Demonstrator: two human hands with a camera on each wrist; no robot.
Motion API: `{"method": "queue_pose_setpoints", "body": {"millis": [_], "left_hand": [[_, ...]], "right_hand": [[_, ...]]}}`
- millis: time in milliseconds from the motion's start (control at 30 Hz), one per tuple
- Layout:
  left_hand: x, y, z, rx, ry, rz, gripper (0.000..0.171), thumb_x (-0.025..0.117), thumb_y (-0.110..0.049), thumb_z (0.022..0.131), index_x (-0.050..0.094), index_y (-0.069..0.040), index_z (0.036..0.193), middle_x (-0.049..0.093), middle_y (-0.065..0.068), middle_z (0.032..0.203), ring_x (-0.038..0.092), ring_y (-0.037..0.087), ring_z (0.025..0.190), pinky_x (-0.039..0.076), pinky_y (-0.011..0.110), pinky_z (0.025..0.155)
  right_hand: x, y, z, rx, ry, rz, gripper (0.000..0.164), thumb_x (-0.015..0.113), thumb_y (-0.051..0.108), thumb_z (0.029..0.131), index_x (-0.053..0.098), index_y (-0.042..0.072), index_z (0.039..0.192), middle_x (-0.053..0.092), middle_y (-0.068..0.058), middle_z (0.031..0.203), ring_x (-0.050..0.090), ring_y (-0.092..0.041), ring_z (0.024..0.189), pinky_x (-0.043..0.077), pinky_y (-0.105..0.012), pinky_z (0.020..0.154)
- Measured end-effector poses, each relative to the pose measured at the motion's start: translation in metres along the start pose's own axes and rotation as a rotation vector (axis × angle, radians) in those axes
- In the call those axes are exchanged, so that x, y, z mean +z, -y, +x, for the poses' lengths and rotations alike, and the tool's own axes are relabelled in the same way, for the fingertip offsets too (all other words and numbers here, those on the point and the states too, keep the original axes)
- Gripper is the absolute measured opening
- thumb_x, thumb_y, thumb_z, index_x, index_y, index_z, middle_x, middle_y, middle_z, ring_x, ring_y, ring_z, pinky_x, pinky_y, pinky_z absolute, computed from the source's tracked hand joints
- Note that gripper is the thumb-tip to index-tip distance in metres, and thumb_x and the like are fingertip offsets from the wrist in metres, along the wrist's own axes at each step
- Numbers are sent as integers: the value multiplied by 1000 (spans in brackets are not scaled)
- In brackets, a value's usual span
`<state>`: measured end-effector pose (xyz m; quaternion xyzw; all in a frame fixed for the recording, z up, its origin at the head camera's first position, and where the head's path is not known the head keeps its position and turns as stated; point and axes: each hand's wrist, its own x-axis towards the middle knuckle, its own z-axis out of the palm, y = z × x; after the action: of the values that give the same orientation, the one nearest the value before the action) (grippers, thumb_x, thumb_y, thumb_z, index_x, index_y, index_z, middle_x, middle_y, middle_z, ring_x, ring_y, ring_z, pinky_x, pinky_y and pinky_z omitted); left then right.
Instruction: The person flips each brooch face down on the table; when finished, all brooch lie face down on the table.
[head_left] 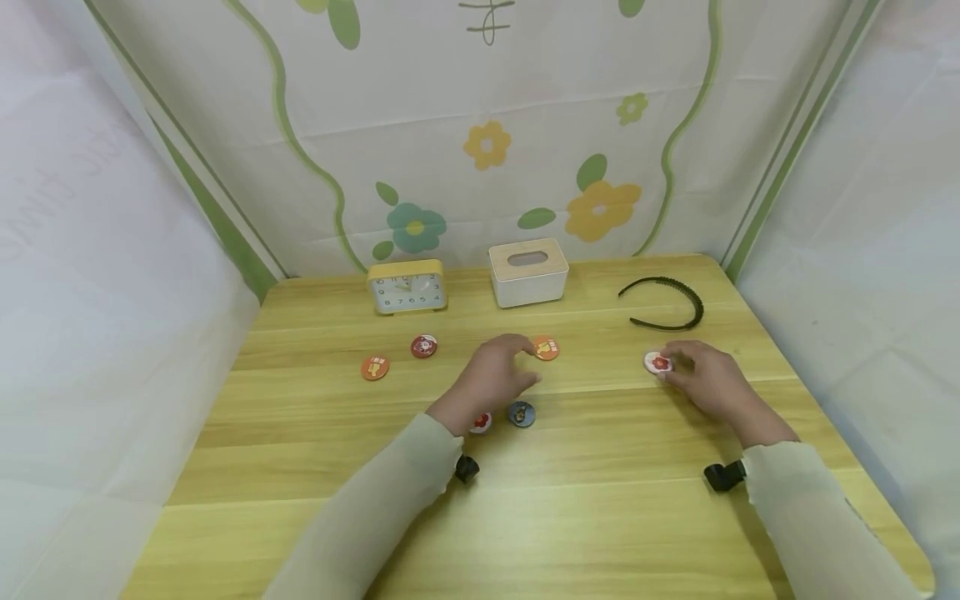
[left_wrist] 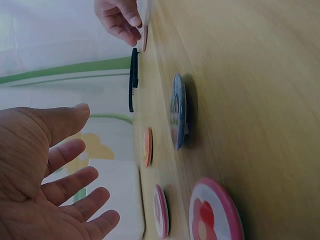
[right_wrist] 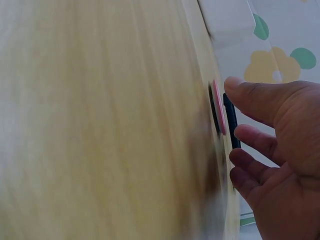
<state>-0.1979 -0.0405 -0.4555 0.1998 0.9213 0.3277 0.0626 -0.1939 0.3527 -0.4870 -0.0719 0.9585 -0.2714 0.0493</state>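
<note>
With left hand [head_left: 491,377] and right hand [head_left: 708,380] both loosely spread, the white, red-flowered round badge [head_left: 656,362] beside the latter's fingers on the wood-grain tabletop [head_left: 600,525] seems light, stiff, best pinched by its rim.

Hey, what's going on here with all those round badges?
Someone has both hands over a wooden table. The right hand is at a white badge with a red flower, which lies on the table; it's hard to tell if the fingers touch it. The left hand is open and empty near an orange badge. A blue badge and a red badge lie about too. Farther back are a clock, a tissue box and a black headband.
</note>
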Motion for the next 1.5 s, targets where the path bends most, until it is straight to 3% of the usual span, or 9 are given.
{"method": "queue_pose_setpoints", "body": {"millis": [100, 400, 700, 900, 1133, 1300, 1500], "left_hand": [[4, -5, 6, 19, 12, 40, 42, 82, -31, 101, 71, -13, 137, 65, 6, 154, 59, 27, 145, 47, 43, 123], [15, -10, 20, 52, 30, 40, 44, 81, -31, 101, 71, -11, 139, 64, 5, 154, 60, 25, 143, 47, 41, 122], [22, -19, 34, 62, 45, 77, 43, 79, -34, 103, 70, -13, 139, 64, 3, 153, 60, 24, 143, 50, 40, 120], [26, -25, 41, 46, 76, 90, 45, 78, -34, 104, 69, -13, 142, 62, 3, 156, 57, 25, 147, 48, 41, 123], [32, -32, 50, 64, 104, 130, 44, 77, -33, 104, 68, -13, 143, 63, 5, 154, 65, 22, 134, 51, 39, 117], [38, -40, 56, 62, 124, 128, 43, 76, -32, 105, 68, -14, 143, 62, 5, 157, 57, 24, 147, 46, 38, 124], [47, -43, 62, 64, 122, 121, 42, 77, -31, 104, 69, -13, 142, 62, 5, 157, 55, 24, 150, 43, 38, 126]], "right_hand": [[0, -5, 0, 1, 0, 1, 40, 75, 29, 105, 68, 7, 138, 52, -27, 162, 38, -61, 151, 31, -78, 120], [0, -13, 1, 9, 6, 26, 40, 74, 31, 106, 68, 9, 139, 53, -24, 163, 39, -58, 152, 33, -77, 121], [-2, -15, 3, 26, 20, 21, 46, 73, 31, 106, 66, 9, 146, 55, -25, 160, 41, -57, 151, 33, -75, 122], [1, -12, 5, -2, 13, 25, 43, 76, 27, 104, 69, 10, 143, 62, -23, 154, 47, -54, 149, 35, -73, 121], [4, -15, 6, -37, -15, 13, 44, 79, 24, 102, 71, 9, 142, 65, -23, 151, 52, -52, 145, 38, -72, 120], [4, -16, 6, -38, -14, 22, 44, 80, 25, 102, 71, 10, 142, 65, -23, 150, 53, -52, 145, 38, -72, 120], [4, -15, 6, -35, -13, 32, 45, 80, 24, 101, 70, 10, 143, 65, -23, 150, 53, -51, 144, 39, -71, 120]]}}
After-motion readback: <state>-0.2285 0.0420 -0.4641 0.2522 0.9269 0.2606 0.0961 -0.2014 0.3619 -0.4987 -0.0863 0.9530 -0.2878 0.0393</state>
